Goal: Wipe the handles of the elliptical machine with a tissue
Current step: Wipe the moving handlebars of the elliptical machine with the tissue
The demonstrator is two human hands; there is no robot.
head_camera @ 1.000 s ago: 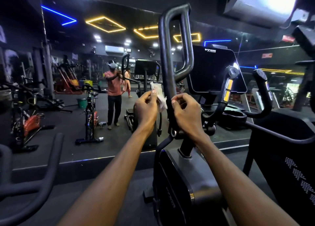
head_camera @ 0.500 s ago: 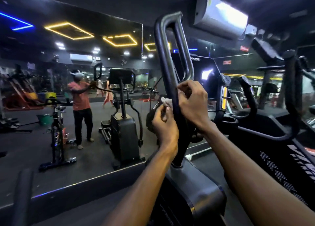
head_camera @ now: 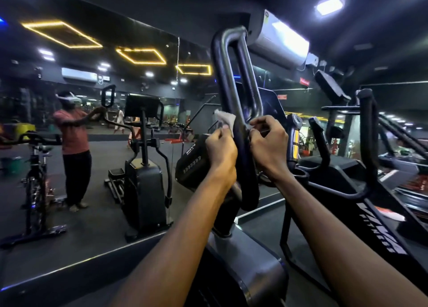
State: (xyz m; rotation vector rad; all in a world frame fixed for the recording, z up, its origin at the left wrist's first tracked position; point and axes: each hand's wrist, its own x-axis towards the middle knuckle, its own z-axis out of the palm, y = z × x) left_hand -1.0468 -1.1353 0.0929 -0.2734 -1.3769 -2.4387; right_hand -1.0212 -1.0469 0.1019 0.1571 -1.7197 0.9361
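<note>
Tissue [head_camera: 224,119] on handle [head_camera: 240,130], both hands gripping

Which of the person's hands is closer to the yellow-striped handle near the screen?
Right. The right hand grips the black looped handle just left of the yellow-striped handle; the left hand sits farther left.

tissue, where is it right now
In the head view the tissue sits centre frame, pinched in the left hand against the left side of the looped handle, across from the right hand.

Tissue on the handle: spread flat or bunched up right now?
Bunched. The tissue shows as a crumpled white wad pinched by the left hand against the handle; the right hand grips the other side.
</note>
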